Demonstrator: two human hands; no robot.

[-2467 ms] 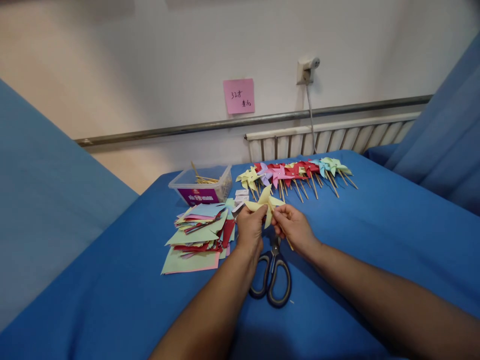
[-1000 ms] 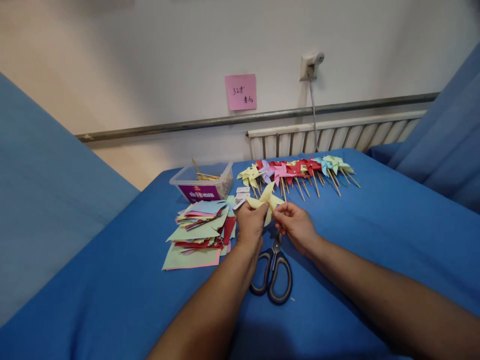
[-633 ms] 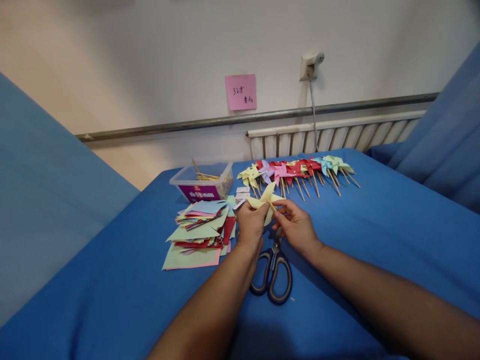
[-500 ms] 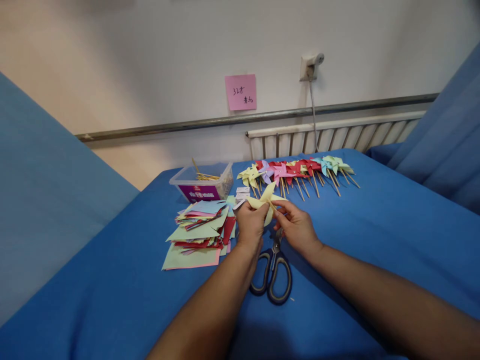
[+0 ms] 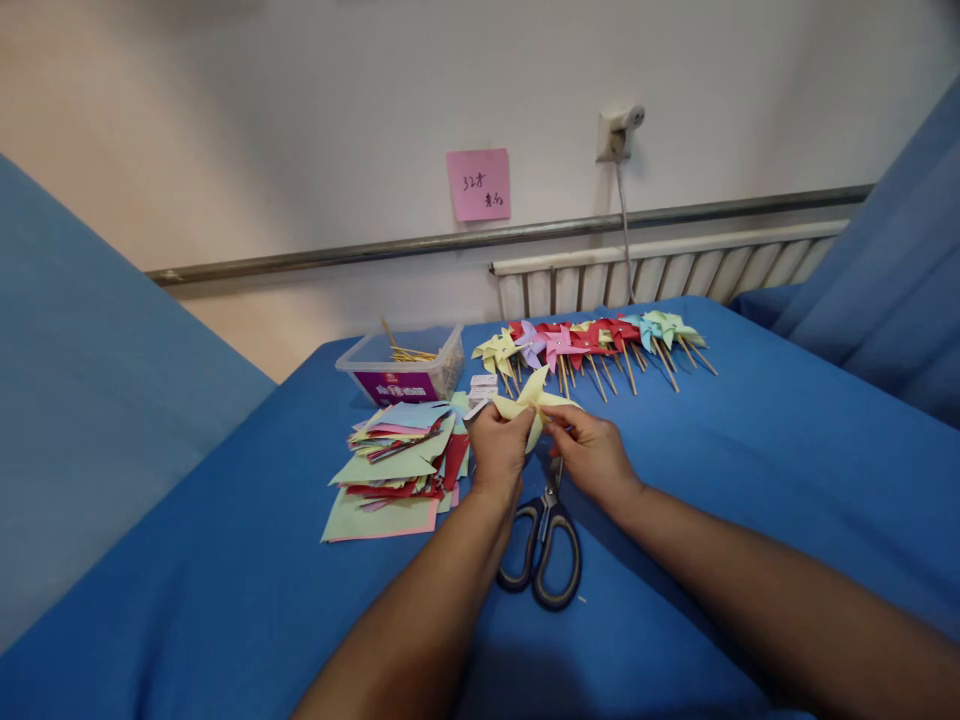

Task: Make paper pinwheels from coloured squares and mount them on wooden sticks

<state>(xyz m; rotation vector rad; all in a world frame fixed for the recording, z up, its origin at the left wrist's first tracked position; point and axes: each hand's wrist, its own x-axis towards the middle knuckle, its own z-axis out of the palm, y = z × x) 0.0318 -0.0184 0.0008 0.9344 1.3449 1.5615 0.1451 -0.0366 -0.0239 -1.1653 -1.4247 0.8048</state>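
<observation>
A pale yellow paper pinwheel (image 5: 531, 396) is held up between both of my hands over the blue cloth. My left hand (image 5: 499, 450) pinches its left side with closed fingers. The fingers of my right hand (image 5: 592, 453) are closed on the pinwheel's right side near the centre. Black-handled scissors (image 5: 541, 540) lie on the cloth just below my hands. To the left lies a loose pile of coloured paper squares (image 5: 397, 463).
A row of finished pinwheels on wooden sticks (image 5: 596, 345) lies at the far side. A clear plastic box with sticks (image 5: 405, 365) stands behind the paper pile. Small white packets (image 5: 482, 385) lie beside it. A radiator (image 5: 660, 270) and wall rail are behind.
My right hand has slid slightly up and left on the pinwheel, closer to its centre. The stick that hung below it earlier no longer shows. The left hand holds steady.
</observation>
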